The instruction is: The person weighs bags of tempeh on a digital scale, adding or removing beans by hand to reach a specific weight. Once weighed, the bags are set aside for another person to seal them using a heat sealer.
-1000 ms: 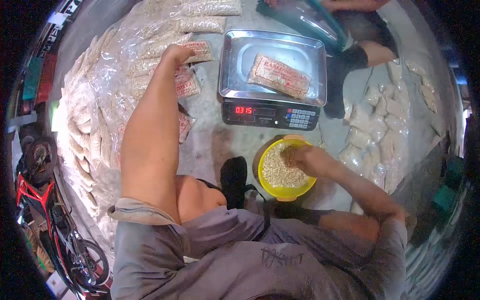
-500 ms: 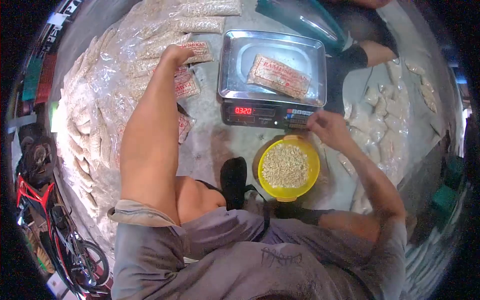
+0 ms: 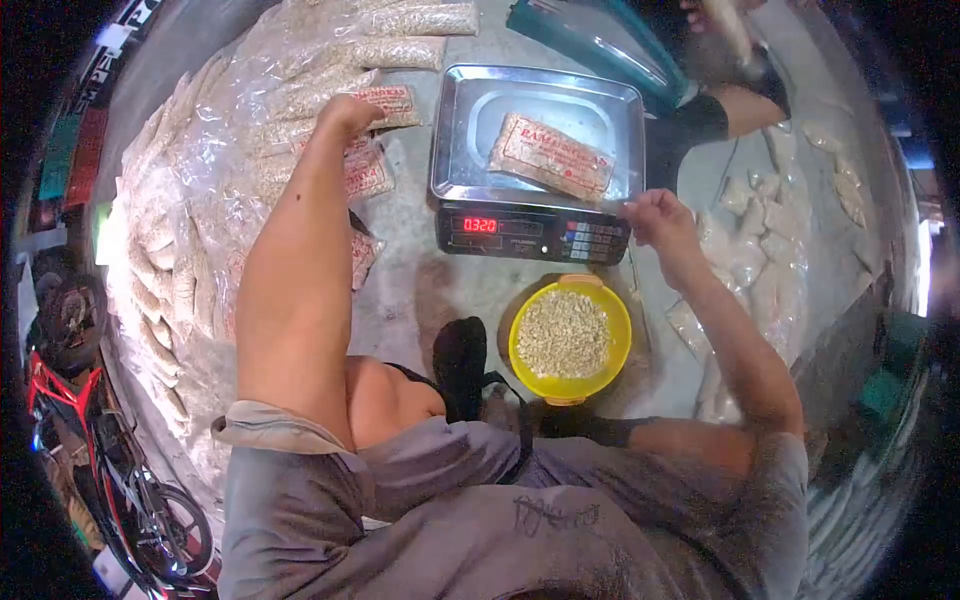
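Observation:
My left hand (image 3: pixel 350 115) lies on a clear bag with red print (image 3: pixel 392 100) at the left; the fingers are mostly hidden. Beside the right front corner of the digital scale (image 3: pixel 535 238) is my right hand (image 3: pixel 662 225), fingers curled together; what they hold, if anything, cannot be made out. A filled packet with red print (image 3: pixel 553 158) rests slanted on the scale's metal tray (image 3: pixel 470 130), and the red display reads 0.320. In front of the scale stands a yellow bowl (image 3: pixel 572 386) of pale kernels (image 3: pixel 562 335).
Filled clear bags (image 3: pixel 200 250) are heaped at the left, and more bags (image 3: pixel 765 235) lie at the right. Behind the scale is a teal-edged machine or case (image 3: pixel 605 40). Another person's hand (image 3: pixel 695 15) and leg (image 3: pixel 750 105) show there. A red motorcycle (image 3: pixel 130 470) stands far left.
My right hand has moved off the scale's keypad to its right corner. The other person's hand has come into view with a pale item. My left hand stays at the printed bag.

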A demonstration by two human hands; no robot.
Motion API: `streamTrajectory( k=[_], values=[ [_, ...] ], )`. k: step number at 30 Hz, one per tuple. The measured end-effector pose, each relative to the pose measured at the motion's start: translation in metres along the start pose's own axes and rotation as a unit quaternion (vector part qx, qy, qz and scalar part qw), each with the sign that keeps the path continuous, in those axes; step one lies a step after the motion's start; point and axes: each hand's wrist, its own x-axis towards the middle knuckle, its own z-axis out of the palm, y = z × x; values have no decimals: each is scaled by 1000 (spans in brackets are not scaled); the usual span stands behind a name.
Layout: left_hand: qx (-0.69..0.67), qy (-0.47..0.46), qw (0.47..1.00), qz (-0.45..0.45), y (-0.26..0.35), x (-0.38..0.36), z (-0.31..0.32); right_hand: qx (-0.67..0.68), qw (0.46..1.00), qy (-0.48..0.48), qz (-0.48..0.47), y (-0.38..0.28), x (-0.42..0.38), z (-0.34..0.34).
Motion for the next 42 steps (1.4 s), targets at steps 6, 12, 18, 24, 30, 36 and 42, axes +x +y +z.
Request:
streamTrajectory(
  k=[6, 12, 18, 24, 30, 36, 42],
  values=[
    [19, 4, 999, 47, -13, 17, 7, 26, 1000, 4, 3, 7, 5, 0],
    [-62, 22, 997, 34, 5, 0, -16, 31, 999, -3, 11, 6, 5, 1],
    [74, 136, 987, 43, 13, -29, -7, 31, 999, 3, 11, 6, 5, 0],
    [19, 164, 985, 46, 19, -17, -14, 24, 999, 23, 17, 3, 3, 4],
    [54, 94, 994, 32, 22, -19, -5, 48, 998, 10, 39, 3, 3, 5],
    [54, 82, 995, 32, 27, -24, -9, 90, 994, -9, 55, 5, 5, 5],
    [64, 111, 991, 44, 19, -11, -2, 104, 991, -22, 83, -1, 3, 9]
  ],
)
